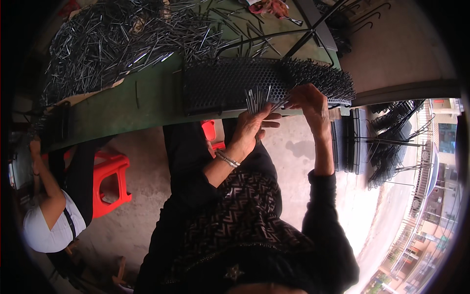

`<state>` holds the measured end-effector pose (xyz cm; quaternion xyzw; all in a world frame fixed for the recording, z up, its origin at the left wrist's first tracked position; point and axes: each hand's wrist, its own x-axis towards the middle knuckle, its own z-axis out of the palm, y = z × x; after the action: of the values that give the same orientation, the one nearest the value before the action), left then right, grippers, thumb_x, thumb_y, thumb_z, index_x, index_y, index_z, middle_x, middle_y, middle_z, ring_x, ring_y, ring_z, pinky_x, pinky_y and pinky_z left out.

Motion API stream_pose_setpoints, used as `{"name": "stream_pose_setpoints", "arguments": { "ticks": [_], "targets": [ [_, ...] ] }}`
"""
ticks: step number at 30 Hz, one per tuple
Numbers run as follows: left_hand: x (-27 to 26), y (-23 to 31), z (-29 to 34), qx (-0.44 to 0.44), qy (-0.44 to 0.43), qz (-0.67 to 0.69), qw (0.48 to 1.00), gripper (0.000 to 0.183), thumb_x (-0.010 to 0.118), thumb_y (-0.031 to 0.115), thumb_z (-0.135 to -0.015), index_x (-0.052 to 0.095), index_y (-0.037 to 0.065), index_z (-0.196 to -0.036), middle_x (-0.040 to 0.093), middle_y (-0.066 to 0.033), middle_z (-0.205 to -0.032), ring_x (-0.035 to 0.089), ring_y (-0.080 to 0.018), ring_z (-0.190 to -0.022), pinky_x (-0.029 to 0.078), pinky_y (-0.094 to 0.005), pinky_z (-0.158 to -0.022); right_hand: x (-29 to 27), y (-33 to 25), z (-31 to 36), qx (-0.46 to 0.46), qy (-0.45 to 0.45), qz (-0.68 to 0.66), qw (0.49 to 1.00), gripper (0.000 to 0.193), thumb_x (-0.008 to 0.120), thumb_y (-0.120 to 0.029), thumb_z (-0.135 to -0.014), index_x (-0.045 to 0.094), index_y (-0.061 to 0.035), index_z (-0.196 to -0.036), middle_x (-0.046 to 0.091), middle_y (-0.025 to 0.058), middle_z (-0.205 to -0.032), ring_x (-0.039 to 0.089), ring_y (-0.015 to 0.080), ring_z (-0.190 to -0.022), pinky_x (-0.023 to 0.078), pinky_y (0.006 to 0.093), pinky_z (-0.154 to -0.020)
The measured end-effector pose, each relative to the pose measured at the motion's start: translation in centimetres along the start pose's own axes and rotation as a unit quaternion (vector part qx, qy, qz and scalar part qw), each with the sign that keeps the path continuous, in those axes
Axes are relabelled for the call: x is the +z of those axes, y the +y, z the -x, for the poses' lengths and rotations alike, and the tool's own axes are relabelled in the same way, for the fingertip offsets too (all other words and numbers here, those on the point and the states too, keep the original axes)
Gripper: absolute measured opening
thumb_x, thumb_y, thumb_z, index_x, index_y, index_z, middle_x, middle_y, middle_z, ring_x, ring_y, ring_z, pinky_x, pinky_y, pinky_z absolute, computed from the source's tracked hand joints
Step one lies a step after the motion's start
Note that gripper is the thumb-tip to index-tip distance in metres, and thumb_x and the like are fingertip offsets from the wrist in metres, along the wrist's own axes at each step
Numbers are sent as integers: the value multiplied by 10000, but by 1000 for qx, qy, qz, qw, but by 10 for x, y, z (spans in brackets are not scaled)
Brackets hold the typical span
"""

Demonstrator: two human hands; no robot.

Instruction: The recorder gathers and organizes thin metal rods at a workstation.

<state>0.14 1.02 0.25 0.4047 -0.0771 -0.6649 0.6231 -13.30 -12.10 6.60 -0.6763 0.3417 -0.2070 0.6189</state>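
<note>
My left hand point(246, 131) is closed around a bundle of thin dark metal strips point(254, 101), which fan upward past the thumb. Just to its right, my right hand point(313, 105) has its fingers pinched together at thin strips reaching between the two hands; how many it grips is hard to see. Both hands are at the near edge of a black perforated panel point(227, 81) with a honeycomb of holes. On the panel's right part, many thin dark strips point(318, 74) stand upright, close together. The holes at the left part show bare.
A large pile of loose metal strips point(127, 44) covers the far left of the green table point(142, 103). Bent black rods point(293, 44) lie behind the panel. Red stools point(111, 183) stand below, beside a person in white point(51, 220). Black racks point(391, 142) are at the right.
</note>
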Motion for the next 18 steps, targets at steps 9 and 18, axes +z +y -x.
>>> {"name": "stream_pose_setpoints", "arguments": {
  "ticks": [9, 18],
  "targets": [
    [-7, -17, -18, 6, -5, 117, 993, 239, 627, 298, -939, 622, 77, -1029, 690, -102, -968, 688, -220, -863, 529, -354, -653, 3, 3, -14, -191, 318, 331, 868, 80, 553, -100, -966, 586, -27, -974, 695, 79, -777, 695, 129, -732, 528, 243, -682],
    [-6, -6, -6, -71, -10, 115, 991, 321, 584, 344, -962, 564, 94, -1163, 652, -163, -1113, 648, -288, -1038, 562, -492, -836, 5, 0, -13, -181, 300, 335, 875, 101, 564, -136, -963, 595, -40, -960, 699, 65, -767, 696, 119, -714, 515, 252, -646]
  ]
}}
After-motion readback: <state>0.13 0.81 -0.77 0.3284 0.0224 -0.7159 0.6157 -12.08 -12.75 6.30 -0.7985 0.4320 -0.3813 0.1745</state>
